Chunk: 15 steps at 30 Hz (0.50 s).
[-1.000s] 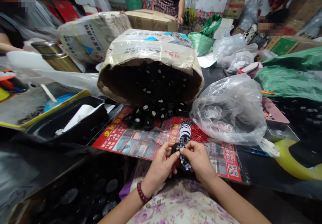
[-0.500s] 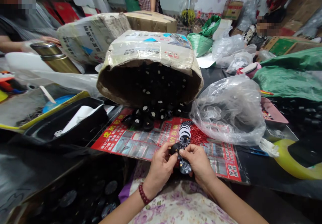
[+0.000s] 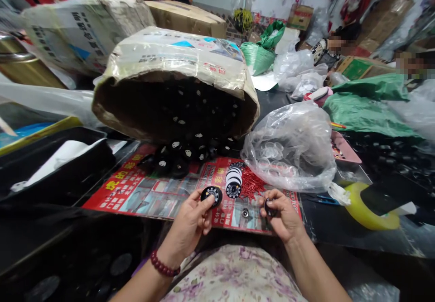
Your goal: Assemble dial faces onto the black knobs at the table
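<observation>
My left hand (image 3: 190,218) pinches a round black case with a printed dial (image 3: 211,196) above the red printed board (image 3: 200,209). Over to the right, my right hand (image 3: 284,216) has its fingers closed around a small round black part (image 3: 270,207), partly covered by them. Between the hands a small black ring-shaped piece (image 3: 245,213) lies on the board. Just beyond is an overlapping row of dial discs (image 3: 234,189), dark and white, beside a heap of thin red plastic pieces (image 3: 253,182).
A taped carton (image 3: 176,59) lies on its side, with black round cases (image 3: 178,166) spilling from its mouth. A clear plastic bag of transparent rings (image 3: 288,148) sits to the right, near a yellow tape roll (image 3: 370,209). At left stands a black tray (image 3: 68,166).
My hands, together on the black case before, have moved apart, left hand with the dial case and right hand with a small part. The small ring-shaped piece now shows on the board. The view has shifted right.
</observation>
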Each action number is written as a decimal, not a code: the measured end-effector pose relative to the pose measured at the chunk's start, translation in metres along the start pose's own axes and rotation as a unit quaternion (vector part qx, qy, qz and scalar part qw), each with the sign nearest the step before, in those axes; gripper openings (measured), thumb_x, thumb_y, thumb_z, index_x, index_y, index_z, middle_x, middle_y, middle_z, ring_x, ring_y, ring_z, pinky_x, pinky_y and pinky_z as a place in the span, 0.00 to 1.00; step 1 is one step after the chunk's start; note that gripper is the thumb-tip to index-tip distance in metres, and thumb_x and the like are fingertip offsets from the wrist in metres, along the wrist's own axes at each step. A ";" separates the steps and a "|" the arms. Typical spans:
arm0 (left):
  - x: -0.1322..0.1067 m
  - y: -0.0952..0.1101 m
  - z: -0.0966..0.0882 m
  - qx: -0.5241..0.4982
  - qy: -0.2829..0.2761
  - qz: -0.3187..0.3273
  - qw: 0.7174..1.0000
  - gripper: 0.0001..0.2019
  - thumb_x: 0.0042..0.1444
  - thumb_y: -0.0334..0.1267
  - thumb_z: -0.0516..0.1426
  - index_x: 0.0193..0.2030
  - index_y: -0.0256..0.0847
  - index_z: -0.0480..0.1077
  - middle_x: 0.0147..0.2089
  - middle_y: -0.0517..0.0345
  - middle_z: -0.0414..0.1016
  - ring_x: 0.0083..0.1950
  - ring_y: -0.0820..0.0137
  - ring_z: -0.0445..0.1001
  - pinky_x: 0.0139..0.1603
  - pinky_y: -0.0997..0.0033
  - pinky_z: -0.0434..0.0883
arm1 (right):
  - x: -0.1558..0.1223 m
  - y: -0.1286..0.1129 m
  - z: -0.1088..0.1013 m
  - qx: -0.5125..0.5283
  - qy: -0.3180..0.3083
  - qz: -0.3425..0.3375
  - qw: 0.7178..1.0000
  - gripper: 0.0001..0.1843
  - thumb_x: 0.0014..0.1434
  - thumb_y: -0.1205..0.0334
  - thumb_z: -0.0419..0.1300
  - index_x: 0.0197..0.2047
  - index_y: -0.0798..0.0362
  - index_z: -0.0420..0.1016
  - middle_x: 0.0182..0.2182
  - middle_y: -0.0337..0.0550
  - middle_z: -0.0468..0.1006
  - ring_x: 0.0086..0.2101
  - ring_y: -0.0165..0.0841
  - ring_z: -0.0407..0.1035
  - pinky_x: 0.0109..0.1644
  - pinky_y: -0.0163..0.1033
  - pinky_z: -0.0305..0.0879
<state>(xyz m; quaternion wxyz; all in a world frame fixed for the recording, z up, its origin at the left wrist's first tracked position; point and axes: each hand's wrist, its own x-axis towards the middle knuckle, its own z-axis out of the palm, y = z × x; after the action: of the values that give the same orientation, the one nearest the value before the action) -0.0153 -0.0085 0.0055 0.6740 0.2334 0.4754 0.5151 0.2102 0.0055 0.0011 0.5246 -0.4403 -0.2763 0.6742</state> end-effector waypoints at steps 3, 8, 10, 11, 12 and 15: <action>0.001 -0.005 0.004 0.078 0.015 0.038 0.996 0.19 0.43 0.39 0.65 0.39 0.42 0.62 0.18 0.74 0.64 0.11 0.85 0.51 0.08 0.86 0.53 | 0.004 -0.006 -0.009 -0.147 0.029 -0.054 0.987 0.08 0.37 0.72 0.54 0.24 0.52 0.68 0.23 0.37 0.73 0.19 0.27 0.62 0.20 0.31 0.56; 0.004 -0.008 0.004 0.139 0.029 0.048 0.989 0.19 0.43 0.41 0.65 0.38 0.41 0.62 0.21 0.71 0.68 0.09 0.86 0.51 0.07 0.86 0.50 | 0.014 -0.012 -0.004 -0.328 0.041 -0.128 0.935 0.09 0.43 0.72 0.56 0.27 0.53 0.76 0.25 0.38 0.72 0.24 0.29 0.61 0.28 0.34 0.56; 0.004 -0.009 0.005 0.140 0.031 0.040 0.989 0.19 0.43 0.41 0.65 0.38 0.41 0.62 0.21 0.72 0.67 0.09 0.86 0.51 0.07 0.86 0.50 | 0.020 -0.015 0.004 -0.453 0.030 -0.205 0.867 0.06 0.49 0.70 0.57 0.29 0.53 0.76 0.28 0.40 0.73 0.30 0.33 0.64 0.35 0.38 0.58; 0.004 -0.009 0.005 0.135 0.028 0.036 0.990 0.19 0.44 0.41 0.64 0.39 0.42 0.61 0.20 0.72 0.66 0.09 0.86 0.51 0.07 0.86 0.51 | 0.024 -0.015 0.009 -0.534 0.026 -0.242 0.810 0.06 0.53 0.69 0.57 0.30 0.53 0.75 0.30 0.42 0.73 0.33 0.35 0.64 0.38 0.39 0.59; 0.004 -0.010 0.006 0.128 0.022 0.032 0.991 0.18 0.45 0.41 0.64 0.40 0.42 0.61 0.19 0.73 0.65 0.10 0.85 0.51 0.07 0.86 0.51 | 0.028 -0.016 0.013 -0.612 0.024 -0.268 0.744 0.06 0.55 0.69 0.56 0.31 0.53 0.74 0.31 0.43 0.73 0.35 0.37 0.65 0.40 0.40 0.59; 0.003 -0.010 0.009 0.104 -0.005 0.019 0.994 0.18 0.48 0.42 0.63 0.41 0.43 0.61 0.16 0.75 0.60 0.10 0.82 0.53 0.08 0.84 0.55 | 0.039 -0.014 0.024 -0.742 0.034 -0.274 0.612 0.07 0.57 0.71 0.55 0.30 0.53 0.72 0.32 0.47 0.73 0.37 0.40 0.64 0.39 0.41 0.59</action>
<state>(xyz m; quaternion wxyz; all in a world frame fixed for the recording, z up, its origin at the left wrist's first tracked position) -0.0031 -0.0078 0.0003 0.6384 0.3139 0.5189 0.4741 0.1935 0.0492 0.0120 0.1880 -0.6055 -0.7717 0.0491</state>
